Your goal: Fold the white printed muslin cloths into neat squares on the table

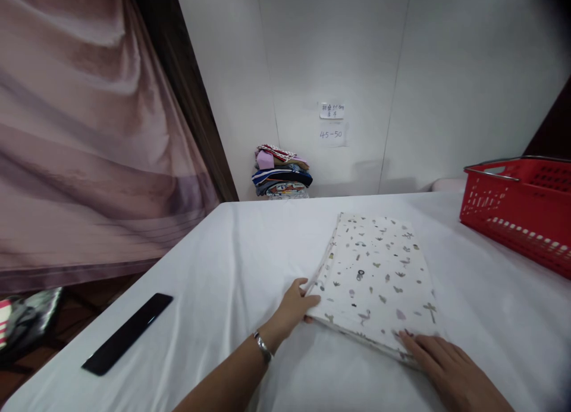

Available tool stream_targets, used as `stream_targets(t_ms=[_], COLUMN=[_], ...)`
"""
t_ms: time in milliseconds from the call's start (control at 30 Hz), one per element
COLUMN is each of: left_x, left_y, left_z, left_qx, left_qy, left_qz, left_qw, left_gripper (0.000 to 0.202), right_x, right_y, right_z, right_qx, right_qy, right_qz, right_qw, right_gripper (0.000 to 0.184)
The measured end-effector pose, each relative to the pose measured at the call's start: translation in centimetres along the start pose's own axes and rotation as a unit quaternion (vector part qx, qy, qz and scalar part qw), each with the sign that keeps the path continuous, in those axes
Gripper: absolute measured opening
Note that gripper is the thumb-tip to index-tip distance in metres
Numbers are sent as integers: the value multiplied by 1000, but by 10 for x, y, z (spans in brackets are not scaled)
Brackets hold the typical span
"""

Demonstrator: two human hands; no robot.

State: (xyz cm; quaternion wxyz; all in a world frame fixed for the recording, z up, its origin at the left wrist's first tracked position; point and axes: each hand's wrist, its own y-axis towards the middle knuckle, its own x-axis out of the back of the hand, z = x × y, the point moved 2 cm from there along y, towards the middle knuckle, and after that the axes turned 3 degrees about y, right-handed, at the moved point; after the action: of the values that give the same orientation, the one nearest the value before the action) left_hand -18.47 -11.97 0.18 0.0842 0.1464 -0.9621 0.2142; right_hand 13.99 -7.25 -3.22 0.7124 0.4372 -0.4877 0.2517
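A folded white cloth (pixel 375 275) with small printed figures, several layers thick, lies on the white-covered table. At its near left corner, my left hand (pixel 297 305) pinches the layers, thumb on top and the other fingers at the edge and partly underneath. My right hand (pixel 439 358) rests on the near right corner, its fingers laid over the fabric and the thumb pointing forward; the fingertips are partly hidden. A silver bracelet (pixel 263 346) circles my left wrist.
A red plastic basket (pixel 517 213) with metal handles stands at the right. On the left of the table (pixel 196 269) lies a flat black strip (pixel 129 333). Folded clothes (pixel 283 174) are stacked beyond the far edge, against the wall. A pink curtain (pixel 89 132) hangs at the left.
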Motion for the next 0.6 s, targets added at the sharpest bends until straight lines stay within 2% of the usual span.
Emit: stream_targets(t_ms=[67,167,267,333,433,500,567,600], left_x=[2,3,2,4,12,17,22,23], left_y=[-4,-11,-16,-15,-13,-14,-17,-19], left_z=[-4,-9,-9,-8,-4,-3,-3,-3], left_qx=[-55,-207,-325,-337,-274,-251,-265,-281], left_qy=[36,132,201,213,203,180,171,179], left_qz=[-40,-69,-21,23,87,151,205,214], left_qw=[997,967,924,917,936,939,927,918], left_gripper=[60,47,32,27,25,39,61,68], right_x=[0,4,7,9,11,10,9,8], right_y=[1,0,-4,-8,-11,-13,-15,-16], right_z=[1,0,-3,-5,-6,-7,-9,-10], right_qx=[-9,-16,-19,-11,17,26,27,24], right_qy=[1,-5,-22,-31,-48,-57,-58,-55], right_qz=[-6,-8,7,5,-23,-40,-53,-58], right_qw=[1000,1000,1000,999,998,997,997,997], right_gripper=[75,74,74,72,69,68,69,68])
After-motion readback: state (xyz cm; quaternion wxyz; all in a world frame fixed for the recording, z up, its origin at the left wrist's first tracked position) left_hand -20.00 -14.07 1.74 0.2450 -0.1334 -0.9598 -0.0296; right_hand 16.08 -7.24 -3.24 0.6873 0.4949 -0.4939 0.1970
